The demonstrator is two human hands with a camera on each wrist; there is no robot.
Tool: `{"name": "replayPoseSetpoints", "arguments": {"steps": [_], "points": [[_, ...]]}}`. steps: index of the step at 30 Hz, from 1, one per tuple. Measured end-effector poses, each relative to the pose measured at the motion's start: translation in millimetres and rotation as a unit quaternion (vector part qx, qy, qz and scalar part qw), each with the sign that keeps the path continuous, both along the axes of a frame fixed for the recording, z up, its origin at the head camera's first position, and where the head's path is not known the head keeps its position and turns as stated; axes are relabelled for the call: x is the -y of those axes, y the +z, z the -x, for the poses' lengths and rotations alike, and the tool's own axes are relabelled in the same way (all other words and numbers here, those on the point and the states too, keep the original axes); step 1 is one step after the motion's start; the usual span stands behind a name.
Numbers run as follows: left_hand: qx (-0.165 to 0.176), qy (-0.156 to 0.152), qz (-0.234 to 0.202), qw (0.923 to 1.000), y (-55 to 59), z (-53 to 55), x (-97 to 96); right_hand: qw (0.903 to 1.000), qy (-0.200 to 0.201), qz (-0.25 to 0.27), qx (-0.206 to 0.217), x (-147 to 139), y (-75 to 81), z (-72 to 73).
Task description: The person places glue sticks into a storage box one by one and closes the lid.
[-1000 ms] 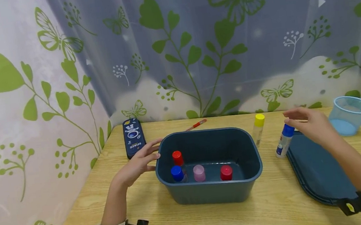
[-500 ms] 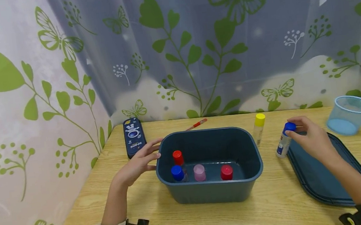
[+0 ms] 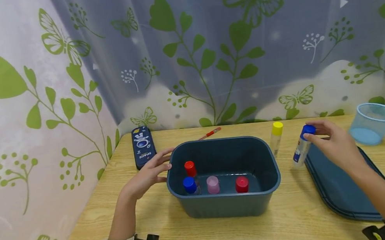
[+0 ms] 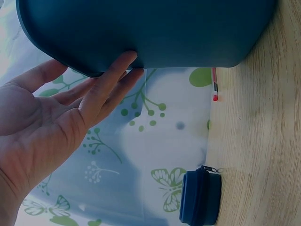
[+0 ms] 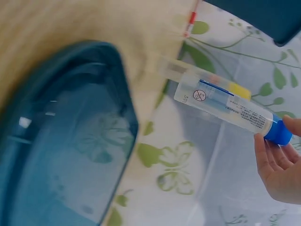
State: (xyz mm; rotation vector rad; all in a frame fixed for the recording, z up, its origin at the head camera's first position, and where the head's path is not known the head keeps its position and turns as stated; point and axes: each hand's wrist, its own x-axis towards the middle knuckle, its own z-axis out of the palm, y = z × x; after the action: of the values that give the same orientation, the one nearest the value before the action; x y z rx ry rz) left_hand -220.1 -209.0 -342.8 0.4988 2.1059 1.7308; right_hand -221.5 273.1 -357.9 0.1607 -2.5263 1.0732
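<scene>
Your right hand (image 3: 336,146) pinches the tilted glue stick (image 3: 302,154) by its blue cap (image 3: 308,129), toward the worktop's (image 3: 284,223) back right corner; a loose cap could drop the barrel. Your left hand (image 3: 145,177), fingers extended, touches the bin (image 3: 222,206); pressing might shift it.

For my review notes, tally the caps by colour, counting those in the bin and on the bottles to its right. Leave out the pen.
Blue caps: 2, one in the bin, one pinched by the right hand
Red caps: 2
Pink cap: 1
Yellow cap: 1
Total: 6
</scene>
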Motion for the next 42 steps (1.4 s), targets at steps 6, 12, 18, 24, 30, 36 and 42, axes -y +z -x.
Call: {"name": "replayPoseSetpoints", "arguments": {"steps": [6, 12, 18, 24, 30, 36, 42], "points": [[-0.001, 0.001, 0.001, 1.0000, -0.4, -1.3, 0.5, 0.9998, 0.012, -0.012, -0.005, 25, 46.2, -23.1], [-0.002, 0.000, 0.002, 1.0000, -0.2, -1.7, 0.3, 0.9978, 0.030, 0.001, -0.060, 34, 65.0, -27.2], [-0.002, 0.001, 0.002, 1.0000, 0.2, -1.2, 0.5, 0.9946, 0.050, 0.012, -0.091, 45, 83.8, -30.5], [-0.001, 0.000, 0.000, 1.0000, 1.4, -1.6, 0.1, 0.9928, 0.058, 0.016, -0.103, 58, 103.0, -35.7], [-0.002, -0.001, 0.001, 1.0000, 1.3, -1.1, 0.0, 0.9892, 0.091, 0.036, -0.109, 75, 116.6, -35.7], [-0.001, -0.002, 0.000, 1.0000, 2.0, -1.1, -0.3, 0.9848, 0.122, 0.051, -0.113, 95, 122.9, -33.7], [-0.001, 0.000, 0.002, 1.0000, 1.5, -1.1, -0.1, 0.9816, 0.152, 0.049, -0.105, 115, 126.0, -33.6]]}}
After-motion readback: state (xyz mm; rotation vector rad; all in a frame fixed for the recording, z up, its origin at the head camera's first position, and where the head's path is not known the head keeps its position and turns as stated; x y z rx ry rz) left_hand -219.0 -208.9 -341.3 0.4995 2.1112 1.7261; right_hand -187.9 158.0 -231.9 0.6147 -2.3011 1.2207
